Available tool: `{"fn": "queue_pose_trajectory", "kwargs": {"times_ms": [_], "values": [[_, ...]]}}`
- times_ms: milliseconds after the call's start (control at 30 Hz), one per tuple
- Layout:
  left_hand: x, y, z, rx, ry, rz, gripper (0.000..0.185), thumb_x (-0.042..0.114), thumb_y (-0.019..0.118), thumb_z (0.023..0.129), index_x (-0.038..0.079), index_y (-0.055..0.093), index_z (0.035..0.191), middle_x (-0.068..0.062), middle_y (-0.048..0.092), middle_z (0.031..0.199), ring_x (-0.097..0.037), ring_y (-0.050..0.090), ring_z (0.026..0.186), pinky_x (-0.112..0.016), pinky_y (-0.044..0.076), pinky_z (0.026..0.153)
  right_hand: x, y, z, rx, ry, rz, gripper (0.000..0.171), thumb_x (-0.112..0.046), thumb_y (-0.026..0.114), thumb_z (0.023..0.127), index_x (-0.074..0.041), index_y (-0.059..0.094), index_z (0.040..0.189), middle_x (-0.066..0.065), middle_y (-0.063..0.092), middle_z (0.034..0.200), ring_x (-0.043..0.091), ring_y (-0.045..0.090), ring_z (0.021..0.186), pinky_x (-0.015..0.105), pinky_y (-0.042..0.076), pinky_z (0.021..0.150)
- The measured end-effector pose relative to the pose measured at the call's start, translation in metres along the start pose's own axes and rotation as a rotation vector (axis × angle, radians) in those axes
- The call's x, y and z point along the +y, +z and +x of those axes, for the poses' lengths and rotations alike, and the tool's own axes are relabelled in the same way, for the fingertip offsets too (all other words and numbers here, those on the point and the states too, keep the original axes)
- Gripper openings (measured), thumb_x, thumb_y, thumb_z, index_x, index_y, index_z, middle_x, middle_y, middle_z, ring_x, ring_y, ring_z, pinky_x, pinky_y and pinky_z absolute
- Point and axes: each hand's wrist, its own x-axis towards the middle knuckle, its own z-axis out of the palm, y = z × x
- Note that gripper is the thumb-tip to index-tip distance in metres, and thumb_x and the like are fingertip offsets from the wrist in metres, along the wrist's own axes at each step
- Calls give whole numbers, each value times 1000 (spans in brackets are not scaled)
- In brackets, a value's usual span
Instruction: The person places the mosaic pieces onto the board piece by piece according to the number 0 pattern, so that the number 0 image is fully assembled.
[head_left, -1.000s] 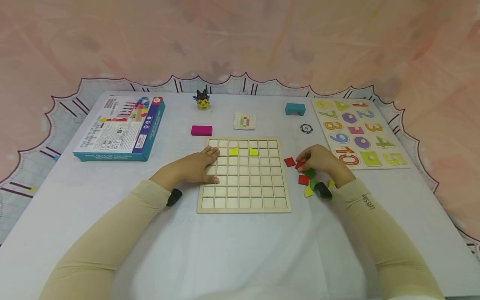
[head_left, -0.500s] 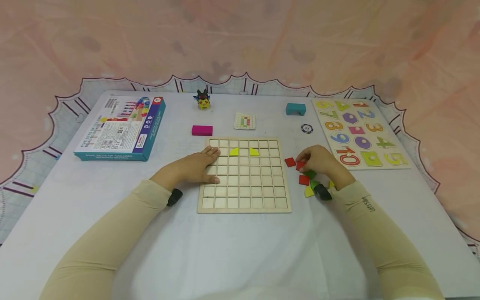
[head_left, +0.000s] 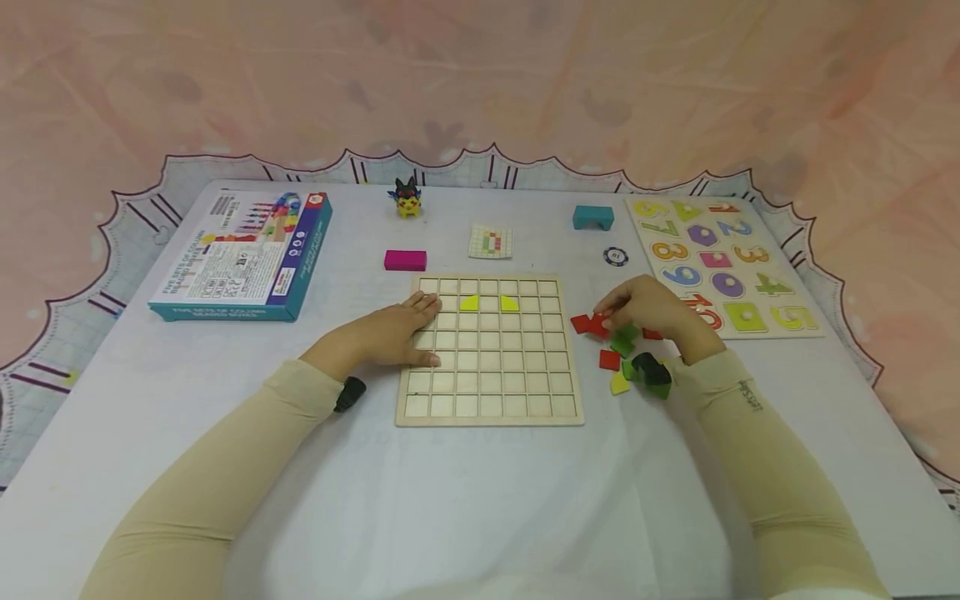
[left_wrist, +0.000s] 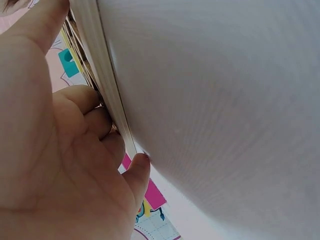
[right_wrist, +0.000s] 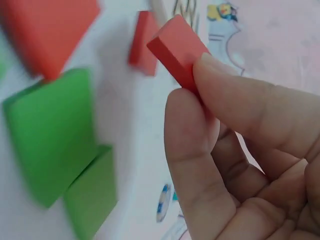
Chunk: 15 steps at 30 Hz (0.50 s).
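Right wrist view: red tile [right_wrist: 177, 47] pinched between thumb and forefinger of right hand [right_wrist: 240, 165], lifted off the tabletop [head_left: 480, 500] | under that hand, loose red and green tiles [head_left: 622, 343] | left hand [head_left: 386, 333] flat, fingers straight, pressing left edge of grid board [head_left: 491, 392] | two yellow pieces [head_left: 468, 303] just beyond its fingertips

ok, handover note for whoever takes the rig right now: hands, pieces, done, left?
Left hand: flat on the left edge of the wooden grid board, holding nothing.
Right hand: pinches a red tile just above the loose pile of red, green and yellow tiles, right of the board.
Done: two yellow pieces sit in the board's second row.
Left: every other cell is empty; the red tile is unplaced. Pattern card lies behind the board.
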Motion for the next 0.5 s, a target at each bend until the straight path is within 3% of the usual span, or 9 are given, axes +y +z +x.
{"fn": "queue_pose_trajectory", "kwargs": {"times_ms": [267, 500], "values": [[-4, 1, 1, 2, -12, 0, 96, 54, 58, 83, 3, 8, 147, -13, 6, 155, -30, -1, 143, -47, 10, 115, -31, 13, 20, -25, -68, 59, 27, -1, 65, 80, 3, 67, 106, 11, 66, 101, 21, 53, 94, 34, 44, 87], [-3, 2, 1, 3, 6, -21, 97, 53, 59, 83, 2, 8, 147, -14, 5, 154, -30, -1, 142, -45, 9, 115, -59, 38, 47, -72, -129, 122, 25, 5, 64, 77, 5, 68, 101, 6, 66, 90, 17, 54, 85, 26, 47, 77]]}}
